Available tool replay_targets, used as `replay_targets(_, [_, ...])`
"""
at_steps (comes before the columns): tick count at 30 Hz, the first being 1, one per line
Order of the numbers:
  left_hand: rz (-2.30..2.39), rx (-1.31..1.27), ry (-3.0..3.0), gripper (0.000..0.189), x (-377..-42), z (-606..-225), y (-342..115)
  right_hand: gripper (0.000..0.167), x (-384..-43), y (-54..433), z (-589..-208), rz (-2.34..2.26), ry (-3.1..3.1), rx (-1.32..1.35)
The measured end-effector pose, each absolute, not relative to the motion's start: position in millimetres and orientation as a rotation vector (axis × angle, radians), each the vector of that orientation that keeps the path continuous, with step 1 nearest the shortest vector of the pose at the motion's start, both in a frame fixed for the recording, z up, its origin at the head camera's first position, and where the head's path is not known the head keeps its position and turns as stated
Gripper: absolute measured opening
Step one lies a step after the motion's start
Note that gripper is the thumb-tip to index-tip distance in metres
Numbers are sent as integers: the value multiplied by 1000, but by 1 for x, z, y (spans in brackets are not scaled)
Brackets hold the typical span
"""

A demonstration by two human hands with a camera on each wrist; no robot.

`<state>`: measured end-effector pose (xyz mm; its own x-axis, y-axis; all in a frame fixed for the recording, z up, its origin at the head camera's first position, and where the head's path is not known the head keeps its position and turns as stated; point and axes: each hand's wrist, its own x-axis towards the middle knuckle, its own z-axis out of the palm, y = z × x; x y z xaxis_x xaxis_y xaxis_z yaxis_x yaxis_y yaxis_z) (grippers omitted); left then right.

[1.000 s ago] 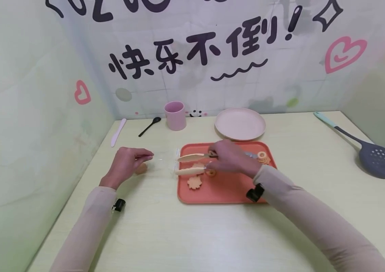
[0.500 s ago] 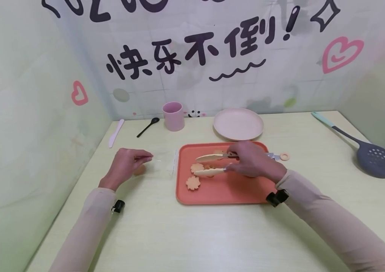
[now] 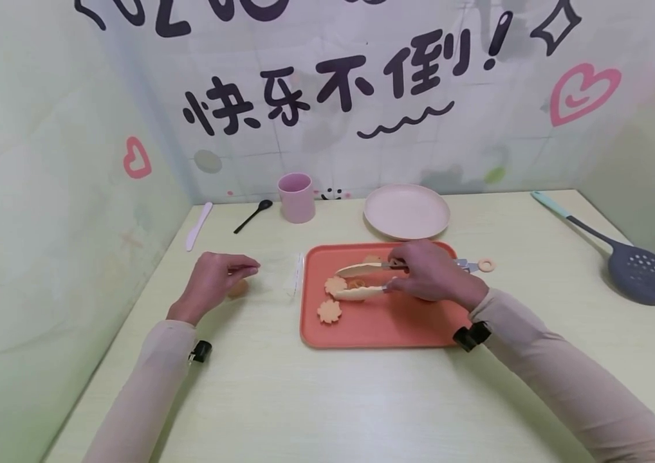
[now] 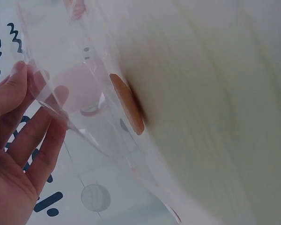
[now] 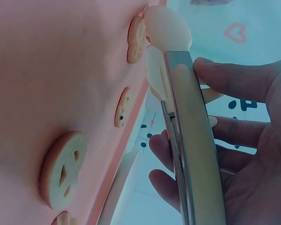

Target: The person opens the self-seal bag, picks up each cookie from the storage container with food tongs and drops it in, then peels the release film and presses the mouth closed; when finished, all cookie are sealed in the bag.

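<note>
My left hand (image 3: 208,283) pinches the edge of a clear plastic bag (image 4: 79,89) at the left of the tray. A round brown cookie (image 4: 126,104) shows at the bag; whether it lies inside or behind the film is hard to tell. My right hand (image 3: 428,270) grips metal tongs (image 3: 359,269) with cream tips, held above the orange-red tray (image 3: 327,337). The tips stand apart, over pale cookies. A flower-shaped cookie (image 3: 329,312) lies at the tray's left, with another beside the lower tip. In the right wrist view a round cookie with cut-outs (image 5: 63,169) lies on the tray.
Behind the tray stand a pink plate (image 3: 407,211) and a pink cup (image 3: 296,198). A black spoon (image 3: 253,217) and a lilac knife (image 3: 199,226) lie at the back left. On the right lies a slotted turner (image 3: 642,274). Printed walls enclose the table.
My right hand has drawn the tongs rightward, from the bag's mouth back over the tray, and then nearly stopped. My left hand keeps its place on the bag.
</note>
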<state>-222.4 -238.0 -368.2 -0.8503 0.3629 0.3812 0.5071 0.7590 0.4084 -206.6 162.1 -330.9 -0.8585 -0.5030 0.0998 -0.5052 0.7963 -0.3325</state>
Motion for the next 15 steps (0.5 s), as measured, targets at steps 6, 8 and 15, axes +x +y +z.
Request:
replay_targets(6, [-737, -673, -2684, 15, -220, -369, -239, 30, -208, 158, -330, 573, -2958, 848])
replay_targets(8, [-737, -680, -2677, 15, -220, -369, -239, 27, -208, 156, -328, 586, -2958, 854])
replay_targets(15, [-739, -685, -2672, 16, -221, -367, -238, 32, -212, 143, -323, 612, -2955, 895])
